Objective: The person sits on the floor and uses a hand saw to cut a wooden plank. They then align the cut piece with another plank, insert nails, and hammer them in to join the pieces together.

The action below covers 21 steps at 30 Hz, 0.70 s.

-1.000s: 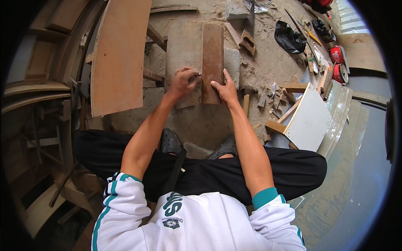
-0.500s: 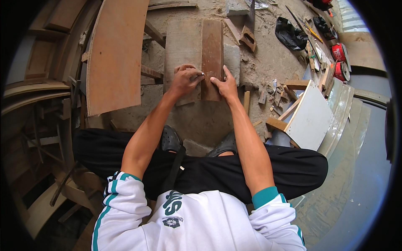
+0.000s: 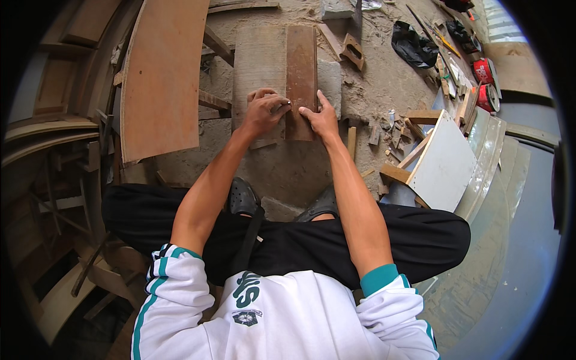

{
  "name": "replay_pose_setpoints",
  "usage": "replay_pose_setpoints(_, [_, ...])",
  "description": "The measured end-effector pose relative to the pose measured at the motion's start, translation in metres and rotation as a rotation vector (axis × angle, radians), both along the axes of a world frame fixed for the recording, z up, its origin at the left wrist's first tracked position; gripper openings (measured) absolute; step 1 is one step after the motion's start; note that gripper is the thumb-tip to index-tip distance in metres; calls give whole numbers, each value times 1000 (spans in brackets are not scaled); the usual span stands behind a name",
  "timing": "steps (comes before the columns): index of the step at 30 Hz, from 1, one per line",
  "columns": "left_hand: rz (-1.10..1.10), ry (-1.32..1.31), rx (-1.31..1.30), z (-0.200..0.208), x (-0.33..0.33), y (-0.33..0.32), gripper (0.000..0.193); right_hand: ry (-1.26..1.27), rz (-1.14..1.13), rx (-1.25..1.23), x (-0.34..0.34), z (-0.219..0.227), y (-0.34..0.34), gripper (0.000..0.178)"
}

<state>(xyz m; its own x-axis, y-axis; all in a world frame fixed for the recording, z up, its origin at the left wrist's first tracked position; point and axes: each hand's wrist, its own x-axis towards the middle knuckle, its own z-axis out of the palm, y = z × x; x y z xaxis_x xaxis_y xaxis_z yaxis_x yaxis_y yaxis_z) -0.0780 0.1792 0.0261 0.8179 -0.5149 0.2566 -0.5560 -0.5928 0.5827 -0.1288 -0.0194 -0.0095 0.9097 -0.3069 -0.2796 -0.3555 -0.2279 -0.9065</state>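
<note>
A reddish-brown wooden board (image 3: 301, 66) lies lengthwise on top of a wider, paler board (image 3: 259, 60) in front of me. My left hand (image 3: 263, 114) is closed in a pinch at the brown board's left edge. Between its fingertips shows a tiny white tip; the rest of what it holds is hidden. My right hand (image 3: 324, 122) grips the near right side of the brown board, thumb on its face and fingers along the right edge.
A large plywood panel (image 3: 162, 78) stands at the left. Beyond the boards lies a handsaw (image 3: 353, 53) beside a grey block (image 3: 337, 8). To the right are a black plastic bag (image 3: 415, 45), red cans (image 3: 488, 98), wood scraps and a white-faced wooden frame (image 3: 445, 159).
Almost nothing differs. The whole view has shifted slightly, while both hands keep their places on the brown board.
</note>
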Motion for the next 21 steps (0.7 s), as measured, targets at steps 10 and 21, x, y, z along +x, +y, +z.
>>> replay_pose_setpoints(10, [-109, -14, 24, -1, 12, 3, 15, 131, -8, 158, 3, 11, -4, 88])
replay_pose_setpoints(21, [-155, 178, 234, 13, 31, -2, 21, 72, -29, 120, 4, 4, -5, 87])
